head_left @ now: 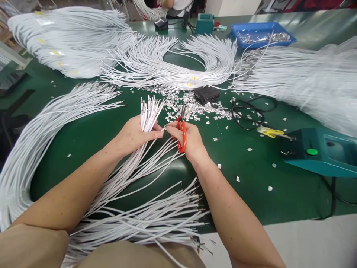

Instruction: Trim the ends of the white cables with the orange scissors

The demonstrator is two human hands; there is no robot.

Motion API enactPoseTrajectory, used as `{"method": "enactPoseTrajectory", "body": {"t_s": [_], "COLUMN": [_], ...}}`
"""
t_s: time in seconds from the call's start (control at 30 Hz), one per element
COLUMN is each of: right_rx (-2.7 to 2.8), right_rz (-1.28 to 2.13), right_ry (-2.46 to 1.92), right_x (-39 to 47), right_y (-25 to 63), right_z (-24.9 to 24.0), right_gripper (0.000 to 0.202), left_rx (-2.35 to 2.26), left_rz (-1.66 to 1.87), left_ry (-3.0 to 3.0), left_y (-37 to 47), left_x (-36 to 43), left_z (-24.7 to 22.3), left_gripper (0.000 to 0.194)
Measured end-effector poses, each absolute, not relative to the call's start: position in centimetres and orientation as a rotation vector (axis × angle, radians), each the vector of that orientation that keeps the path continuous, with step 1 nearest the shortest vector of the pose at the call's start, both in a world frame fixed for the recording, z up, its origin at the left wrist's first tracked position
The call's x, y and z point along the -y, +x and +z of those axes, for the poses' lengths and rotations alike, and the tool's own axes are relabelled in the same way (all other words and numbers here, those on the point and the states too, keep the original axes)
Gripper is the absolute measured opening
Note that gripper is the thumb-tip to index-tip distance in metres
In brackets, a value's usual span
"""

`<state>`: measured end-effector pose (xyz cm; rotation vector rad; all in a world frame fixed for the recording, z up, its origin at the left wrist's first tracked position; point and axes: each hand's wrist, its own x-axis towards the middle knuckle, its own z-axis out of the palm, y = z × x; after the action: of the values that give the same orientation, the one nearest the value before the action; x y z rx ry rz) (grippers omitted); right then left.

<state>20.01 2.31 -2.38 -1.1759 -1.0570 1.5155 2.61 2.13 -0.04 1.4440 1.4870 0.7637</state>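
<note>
My left hand [136, 132] is closed around a bunch of white cables [149, 115], whose bare ends point up and away from me. Red-handled scissors [182, 136] sit in my right hand [191, 139], their dark blades pointing away. The right thumb and fingertips also pinch near a cable end beside my left thumb; that small end is hard to make out. Below both hands, more loose white cables [156, 163] run from the lower left. Another bundle of white cables [156, 216] lies across my lap at the table's front edge.
Silvery scraps [192, 106] are strewn around a black box [206, 95]. Large cable bundles [75, 41] lie at the back left and right [306, 74]. A blue tray [237, 31] stands behind. At right is a teal device [320, 150] with a yellow clip [270, 131] and black cord [251, 115].
</note>
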Motion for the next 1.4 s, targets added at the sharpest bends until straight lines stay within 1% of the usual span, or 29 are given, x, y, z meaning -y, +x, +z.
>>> {"method": "enactPoseTrajectory", "body": {"t_s": [0.1,0.2,0.27,0.33,0.5,0.63,0.87,1.13,1.3,1.4], "right_rx": [1.112,1.134,1.11,1.053,0.943,0.9,0.875,0.852,0.897,1.055], "right_rz": [1.394,1.179,1.055,1.028,1.191,1.269,1.426,1.673,1.663,1.526], "right_ry": [-1.294,-1.372,-1.322,-1.236,-1.101,-1.097,-1.135,-0.943,-0.959,-1.118], "right_x": [-2.5,-2.9,-3.0,-3.1,-2.6,-2.4,-2.3,-2.1,-2.4,-2.7], "right_y": [20.2,20.7,21.1,21.4,21.3,21.2,21.3,20.5,20.6,21.5], "right_z": [-2.8,-3.1,-2.9,-2.4,-1.0,-0.7,-0.9,-1.9,-2.3,-2.0], "right_gripper": [0.015,0.018,0.017,0.017,0.018,0.024,0.03,0.033,0.033,0.033], "left_rx": [-1.327,-1.266,-1.277,-1.315,-1.431,-1.453,-1.364,-1.181,-1.218,-1.252], "left_rz": [0.805,0.801,0.78,0.758,0.733,0.774,0.744,0.644,0.718,0.779], "left_ry": [1.291,1.233,1.229,1.231,1.366,1.375,1.378,1.246,1.198,1.187], "left_y": [2.7,2.8,2.7,2.7,2.7,3.0,4.0,4.8,5.2,5.3], "left_x": [-2.1,-2.1,-2.0,-2.0,-1.8,-1.6,-1.9,-3.6,-3.3,-3.0], "left_z": [0.0,0.1,0.2,0.1,-0.2,-0.6,0.2,1.0,0.7,0.4], "left_gripper": [0.042,0.04,0.036,0.036,0.041,0.042,0.035,0.035,0.035,0.035]}}
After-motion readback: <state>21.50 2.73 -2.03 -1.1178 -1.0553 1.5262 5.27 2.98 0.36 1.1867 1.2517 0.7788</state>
